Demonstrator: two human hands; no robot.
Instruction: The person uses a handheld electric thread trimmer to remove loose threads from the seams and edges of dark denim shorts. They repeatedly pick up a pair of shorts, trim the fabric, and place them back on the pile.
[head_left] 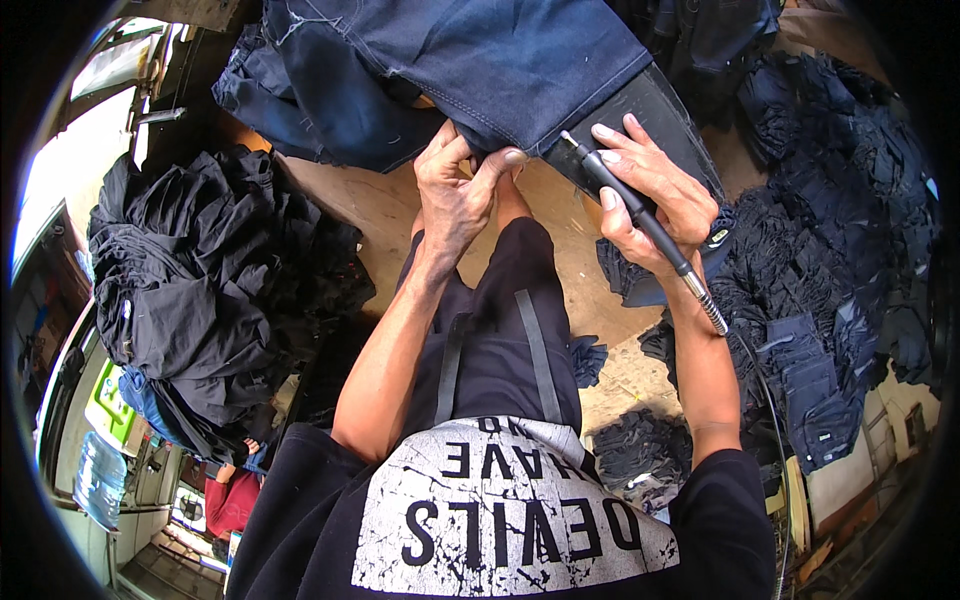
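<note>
A dark blue denim garment (pixel 500 70), with stitched seams and a few frayed light threads, is spread in front of me. Part of it covers a flat black board (pixel 640 115) whose rounded end sticks out at the right. My left hand (pixel 455 185) pinches the garment's near edge between thumb and fingers. In my right hand (pixel 665 195) lies a slim black pen-shaped handpiece (pixel 630 205), with a thin metal tip, a spring collar and a cord. Its tip points up and left beside the garment's edge, above the board. Some fingers of this hand stretch out over the board.
A big heap of black garments (pixel 210 270) rises at my left. More dark clothes (pixel 800 240) are piled along the right, with a smaller heap (pixel 640 450) lower down. The handpiece's cord (pixel 765 385) runs down past my right arm. Another person in a red top (pixel 230 505) is at lower left.
</note>
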